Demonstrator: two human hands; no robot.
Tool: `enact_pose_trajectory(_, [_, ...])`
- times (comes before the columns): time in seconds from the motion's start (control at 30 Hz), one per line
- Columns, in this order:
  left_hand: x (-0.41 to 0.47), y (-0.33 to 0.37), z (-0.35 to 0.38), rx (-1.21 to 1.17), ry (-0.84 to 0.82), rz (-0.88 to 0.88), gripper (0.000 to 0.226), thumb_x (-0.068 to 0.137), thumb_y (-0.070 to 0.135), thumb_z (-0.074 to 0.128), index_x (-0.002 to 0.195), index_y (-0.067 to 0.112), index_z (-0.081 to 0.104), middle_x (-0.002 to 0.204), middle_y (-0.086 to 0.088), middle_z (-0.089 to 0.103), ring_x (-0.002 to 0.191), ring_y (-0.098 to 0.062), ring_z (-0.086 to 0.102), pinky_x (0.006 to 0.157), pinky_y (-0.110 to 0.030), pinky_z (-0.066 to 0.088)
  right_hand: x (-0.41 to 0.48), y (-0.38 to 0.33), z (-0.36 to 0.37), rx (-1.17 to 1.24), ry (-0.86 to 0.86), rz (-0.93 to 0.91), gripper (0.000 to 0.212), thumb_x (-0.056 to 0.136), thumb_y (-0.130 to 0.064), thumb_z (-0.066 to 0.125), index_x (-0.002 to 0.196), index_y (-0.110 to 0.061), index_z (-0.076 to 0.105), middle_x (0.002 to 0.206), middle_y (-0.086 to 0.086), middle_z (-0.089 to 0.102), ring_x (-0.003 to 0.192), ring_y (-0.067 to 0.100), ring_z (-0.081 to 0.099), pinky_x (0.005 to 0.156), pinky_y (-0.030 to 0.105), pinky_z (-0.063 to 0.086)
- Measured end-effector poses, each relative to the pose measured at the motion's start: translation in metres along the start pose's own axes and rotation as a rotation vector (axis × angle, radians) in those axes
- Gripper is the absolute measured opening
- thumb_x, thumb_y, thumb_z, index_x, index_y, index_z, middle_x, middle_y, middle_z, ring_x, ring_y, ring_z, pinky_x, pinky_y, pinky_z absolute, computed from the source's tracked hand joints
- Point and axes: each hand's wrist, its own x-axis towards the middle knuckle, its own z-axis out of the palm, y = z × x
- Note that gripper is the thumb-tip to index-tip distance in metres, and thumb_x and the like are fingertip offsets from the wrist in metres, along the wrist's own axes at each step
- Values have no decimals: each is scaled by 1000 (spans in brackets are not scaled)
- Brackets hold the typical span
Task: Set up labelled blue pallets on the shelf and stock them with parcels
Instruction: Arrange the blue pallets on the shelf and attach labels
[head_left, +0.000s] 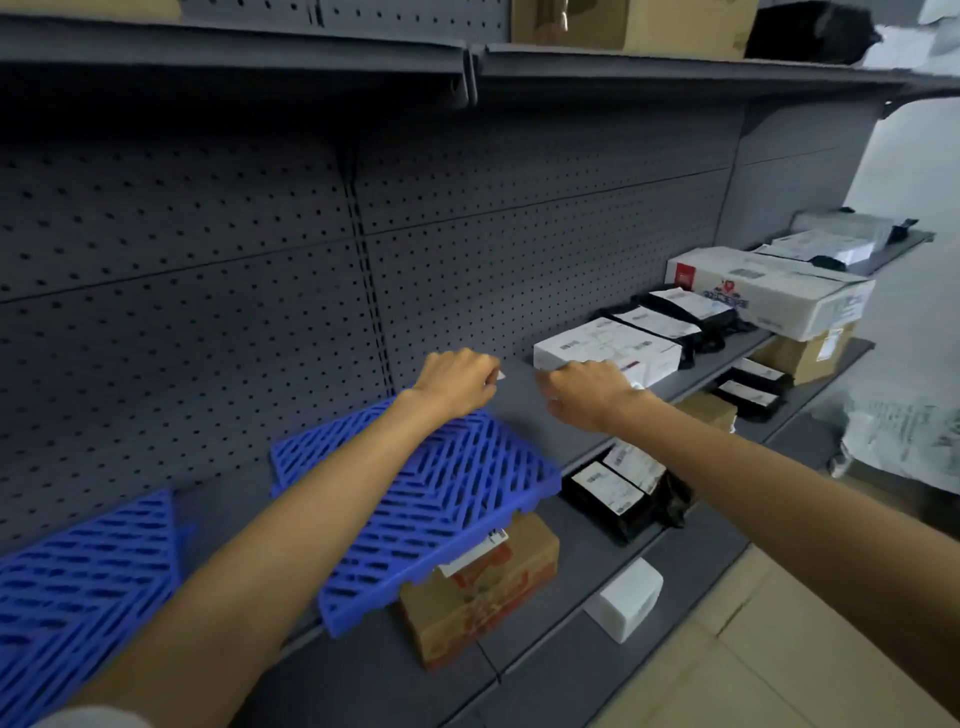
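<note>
The person reaches both arms over the shelf (524, 410). The left hand (457, 382) pinches a small white slip (502, 375) between thumb and fingers; it is likely a label. The right hand (587, 392) is just beside it, fingers curled down in front of a white parcel (597, 343). It is not clear if this hand holds anything.

A blue pallet (431, 499) lies under the left arm, and its near corner sticks out past the shelf edge. A second blue pallet (78, 587) lies further left. No parcel sits on either one yet.

To do this step well, the person should use both hands to keep the slip flat and straight, and put it where it is easy to read. The pallet looks like it needs a push back so it sits fully on the shelf. The parcels and black bags (670, 322) wait to the right.
</note>
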Motion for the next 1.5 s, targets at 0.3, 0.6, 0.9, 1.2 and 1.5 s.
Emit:
enact_pose_trajectory(0.3, [106,-50,50,-17,-132,-94,17,93,22,53,108,21,61,105,-1,65,97,-27,62,70,-33,37,123,33,45,98,-59,-39,27,96,-24,46,121,-16,53,121,12,61,109,33,60,81,36,42])
enact_pose_trajectory(0.6, [129,-72,103,41,-310,-208,30,91,31,61,119,19,59,112,-7,64,102,-28,61,74,-38,39,207,22,84,191,-160,-211,37,96,-26,49,132,-19,52,130,11,58,118,31,57,94,39,45])
enact_pose_trajectory(0.9, [141,-58,119,68,-393,-432,34,94,35,59,120,12,57,119,-11,62,110,-30,60,87,-42,45,244,27,104,234,-172,-421,33,94,-16,50,127,-13,56,125,15,59,114,33,59,90,42,46])
enact_pose_trajectory(1.2, [135,-45,118,-104,-314,-599,35,92,25,61,127,22,58,121,-7,64,113,-31,59,95,-45,48,260,30,114,347,-158,-480,32,86,-23,68,115,-12,62,116,11,63,106,30,62,85,41,49])
enact_pose_trajectory(1.5, [131,-28,114,-215,-204,-662,32,86,25,63,118,26,57,122,-4,59,112,-28,58,91,-48,49,262,37,117,431,-156,-487,36,77,-24,79,105,-16,58,111,9,63,104,31,62,84,41,49])
